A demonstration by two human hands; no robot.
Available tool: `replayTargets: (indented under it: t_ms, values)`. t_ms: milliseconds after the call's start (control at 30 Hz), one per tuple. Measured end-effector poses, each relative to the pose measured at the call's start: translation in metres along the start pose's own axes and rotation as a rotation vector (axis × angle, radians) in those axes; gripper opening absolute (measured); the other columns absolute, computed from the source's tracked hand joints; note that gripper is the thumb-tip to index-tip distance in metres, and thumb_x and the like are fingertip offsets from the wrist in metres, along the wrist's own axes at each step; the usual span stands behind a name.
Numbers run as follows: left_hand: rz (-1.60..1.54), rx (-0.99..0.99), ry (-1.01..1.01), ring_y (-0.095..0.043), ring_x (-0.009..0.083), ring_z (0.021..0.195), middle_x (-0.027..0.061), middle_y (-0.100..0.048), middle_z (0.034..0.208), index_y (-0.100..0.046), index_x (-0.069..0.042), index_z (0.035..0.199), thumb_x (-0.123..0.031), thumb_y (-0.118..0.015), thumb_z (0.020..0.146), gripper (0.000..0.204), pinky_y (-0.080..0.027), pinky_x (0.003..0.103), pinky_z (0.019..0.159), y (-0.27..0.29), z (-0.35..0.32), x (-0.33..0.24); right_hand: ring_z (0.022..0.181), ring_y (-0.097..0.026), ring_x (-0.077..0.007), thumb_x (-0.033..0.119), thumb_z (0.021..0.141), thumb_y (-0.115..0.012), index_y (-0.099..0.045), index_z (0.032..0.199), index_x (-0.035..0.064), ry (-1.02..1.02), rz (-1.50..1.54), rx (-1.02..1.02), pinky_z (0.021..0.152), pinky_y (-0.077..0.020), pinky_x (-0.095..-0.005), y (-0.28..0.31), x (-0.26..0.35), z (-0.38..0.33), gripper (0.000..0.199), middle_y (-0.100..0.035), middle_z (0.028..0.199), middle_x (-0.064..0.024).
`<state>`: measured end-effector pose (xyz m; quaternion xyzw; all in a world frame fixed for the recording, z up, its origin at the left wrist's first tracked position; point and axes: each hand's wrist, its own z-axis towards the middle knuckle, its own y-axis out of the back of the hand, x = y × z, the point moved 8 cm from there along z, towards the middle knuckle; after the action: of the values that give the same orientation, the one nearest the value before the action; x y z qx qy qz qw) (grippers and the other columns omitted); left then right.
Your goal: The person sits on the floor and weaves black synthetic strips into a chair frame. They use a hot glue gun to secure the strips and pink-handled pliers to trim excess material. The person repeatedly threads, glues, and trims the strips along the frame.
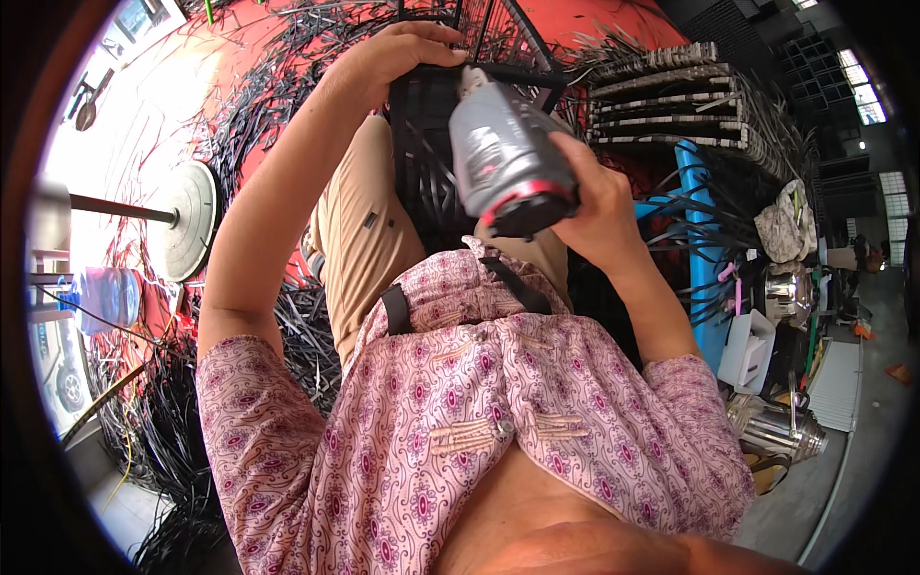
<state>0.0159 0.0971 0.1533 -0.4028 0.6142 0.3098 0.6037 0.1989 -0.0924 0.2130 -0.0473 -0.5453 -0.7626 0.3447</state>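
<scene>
A grey power tool (498, 144) with a red-and-black rear end and a narrow nose is in my right hand (599, 206), whose fingers wrap round its grip. It slants across my lap with its nose pointing away from me; its kind is not plain, and motion smears its edges. The nose comes close to a bar of a black frame (522, 75) strung with thin black strips. My left hand (407, 53) is closed over the near left part of this frame, its fingertips beside the tool's nose. Part of the frame is hidden behind the tool.
Loose black strips (259, 125) cover much of the red floor (163, 81). At right are stacked woven panels (666, 96), a blue plastic piece (704, 249), a white container (747, 350) and a metal flask (776, 426). A round weighted base (187, 220) with a pole stands at left.
</scene>
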Motion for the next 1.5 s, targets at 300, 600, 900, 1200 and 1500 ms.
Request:
replayTargets:
  t_ms: [300, 600, 900, 1200, 1500]
  values:
    - [0.083, -0.005, -0.036, -0.065, 0.0134, 0.102, 0.0055, -0.071, 0.103, -0.071, -0.003, 0.125, -0.039, -0.071, 0.097, 0.046, -0.048, 0.028, 0.091, 0.006, 0.013, 0.004, 0.065, -0.06, -0.0101, 0.013, 0.081, -0.082, -0.06, 0.111, 0.0033, -0.633, 0.643, -0.441, 0.059, -0.0509, -0.0273, 0.099, -0.113, -0.084, 0.038, -0.062, 0.082, -0.002]
    - [0.115, 0.078, 0.035, -0.069, 0.013, 0.091, 0.0084, -0.069, 0.118, -0.066, 0.002, 0.13, -0.018, -0.067, 0.1, 0.036, -0.057, 0.027, 0.085, 0.006, -0.006, 0.002, 0.093, -0.069, -0.0202, 0.011, 0.088, -0.073, -0.018, 0.162, -0.0007, -0.875, 0.41, -0.733, 0.084, -0.0555, -0.0337, 0.148, -0.271, -0.147, 0.092, -0.069, 0.114, -0.0172]
    - [0.185, 0.1, -0.063, -0.064, 0.0102, 0.076, 0.0028, -0.069, 0.084, -0.063, 0.002, 0.127, -0.005, -0.084, 0.082, 0.05, -0.049, 0.025, 0.071, -0.007, -0.018, -0.005, 0.114, -0.067, -0.0452, 0.016, 0.084, -0.062, -0.04, 0.143, -0.0072, -1.43, -0.363, -0.733, 0.101, -0.0522, -0.0517, 0.211, -0.479, -0.207, 0.067, -0.067, 0.123, -0.0327]
    - [0.618, -0.025, -0.306, -0.068, 0.0124, 0.072, 0.009, -0.076, 0.08, -0.064, -0.001, 0.124, -0.009, -0.08, 0.076, 0.051, -0.051, 0.028, 0.068, -0.019, -0.024, -0.03, 0.113, -0.064, -0.0445, 0.024, 0.095, -0.066, -0.056, 0.13, 0.0018, -1.323, -0.724, -0.805, 0.091, -0.0556, -0.0533, 0.262, -0.464, -0.251, 0.042, -0.066, 0.121, -0.0235]
    - [0.429, 0.02, -0.296, -0.066, 0.0101, 0.073, 0.0047, -0.072, 0.078, -0.06, 0.002, 0.13, -0.012, -0.082, 0.079, 0.057, -0.049, 0.026, 0.068, -0.015, -0.021, -0.026, 0.109, -0.067, -0.044, 0.022, 0.094, -0.067, -0.06, 0.114, -0.0015, -1.621, -0.841, -0.574, 0.087, -0.0574, -0.0526, 0.254, -0.421, -0.394, 0.031, -0.059, 0.122, -0.0239]
